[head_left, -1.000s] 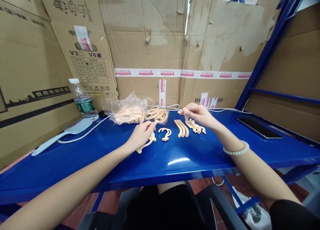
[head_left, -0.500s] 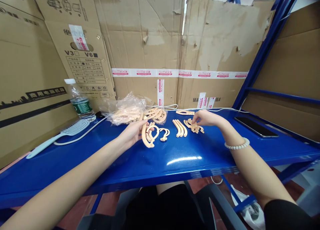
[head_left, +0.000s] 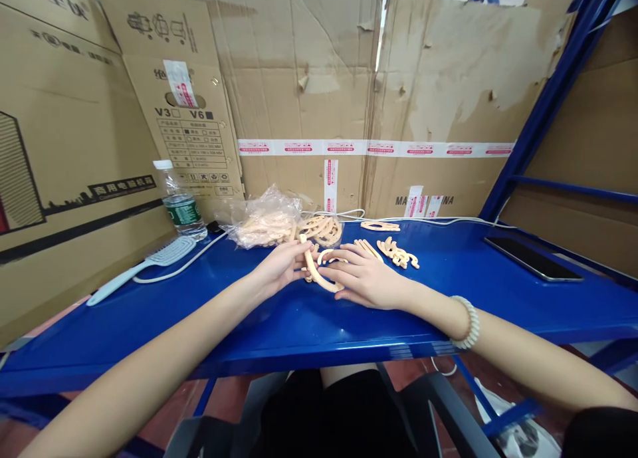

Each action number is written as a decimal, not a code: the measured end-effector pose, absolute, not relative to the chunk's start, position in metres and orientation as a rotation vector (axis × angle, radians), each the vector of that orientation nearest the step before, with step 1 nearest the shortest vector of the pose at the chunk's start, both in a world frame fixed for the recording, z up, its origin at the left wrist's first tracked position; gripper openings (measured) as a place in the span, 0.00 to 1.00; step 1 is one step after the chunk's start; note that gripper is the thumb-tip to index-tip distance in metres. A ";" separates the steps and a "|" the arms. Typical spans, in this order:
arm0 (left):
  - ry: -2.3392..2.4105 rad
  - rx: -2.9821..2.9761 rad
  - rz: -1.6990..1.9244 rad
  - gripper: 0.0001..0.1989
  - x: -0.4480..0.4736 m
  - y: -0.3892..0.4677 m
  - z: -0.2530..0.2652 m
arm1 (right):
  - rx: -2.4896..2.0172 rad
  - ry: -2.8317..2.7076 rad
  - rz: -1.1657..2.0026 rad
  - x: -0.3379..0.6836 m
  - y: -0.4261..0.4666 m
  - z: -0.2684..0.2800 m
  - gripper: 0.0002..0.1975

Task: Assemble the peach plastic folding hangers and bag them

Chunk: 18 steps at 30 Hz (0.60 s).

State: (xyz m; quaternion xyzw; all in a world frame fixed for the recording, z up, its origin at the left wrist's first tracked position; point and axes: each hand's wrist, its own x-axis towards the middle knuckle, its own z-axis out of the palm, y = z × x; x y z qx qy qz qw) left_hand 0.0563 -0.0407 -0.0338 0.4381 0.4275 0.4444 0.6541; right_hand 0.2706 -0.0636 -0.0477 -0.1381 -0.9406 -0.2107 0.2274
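My left hand (head_left: 279, 269) is closed on a curved beige plastic piece (head_left: 315, 272), shaped like a hanger arm, and holds it tilted above the table. My right hand (head_left: 367, 280) meets it at the lower end, its fingers bent around that end; anything small under them is hidden. Partly behind the right hand lie beige hook pieces (head_left: 329, 253) and a row of slim curved arms (head_left: 369, 248). Small beige connector pieces (head_left: 399, 253) form a loose pile to the right of that row.
A clear plastic bag (head_left: 266, 220) of beige pieces lies behind my hands, near more looped pieces (head_left: 323, 230). Leftward are a water bottle (head_left: 183, 212) and a pale blue hairbrush (head_left: 144, 266). A phone (head_left: 531, 258) lies right. Cardboard (head_left: 304, 66) walls the blue table (head_left: 239, 338).
My right hand has left the connector pile and moved left to the piece in my left hand. The held piece has turned, its lower end now pointing right. The view has shifted slightly.
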 end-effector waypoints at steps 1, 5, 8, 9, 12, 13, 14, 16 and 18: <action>0.971 0.989 0.999 0.06 0.056 -0.040 -0.034 | -0.395 -2.583 -0.598 0.272 -0.062 -0.049 0.20; 0.960 1.013 1.027 0.04 0.057 -0.040 -0.034 | -0.438 -2.554 -0.629 0.275 -0.057 -0.051 0.17; 0.946 1.167 1.174 0.14 0.056 -0.040 -0.036 | -0.501 -2.508 -0.635 0.275 -0.057 -0.051 0.19; 0.962 1.284 1.267 0.20 0.056 -0.041 -0.037 | -0.528 -2.484 -0.632 0.275 -0.057 -0.051 0.19; 0.973 1.994 1.496 0.28 0.054 -0.043 -0.041 | -0.593 -2.429 -0.632 0.276 -0.056 -0.053 0.19; 0.912 2.326 1.460 0.27 0.053 -0.045 -0.042 | -0.606 -2.414 -0.642 0.276 -0.056 -0.054 0.19; 0.826 2.639 1.357 0.23 0.053 -0.047 -0.044 | -0.614 -2.400 -0.656 0.276 -0.056 -0.055 0.20; 0.671 3.065 1.084 0.16 0.054 -0.050 -0.046 | -0.605 -2.392 -0.681 0.276 -0.056 -0.056 0.21; 0.655 3.227 0.932 0.10 0.055 -0.053 -0.048 | -0.576 -2.401 -0.695 0.275 -0.057 -0.057 0.21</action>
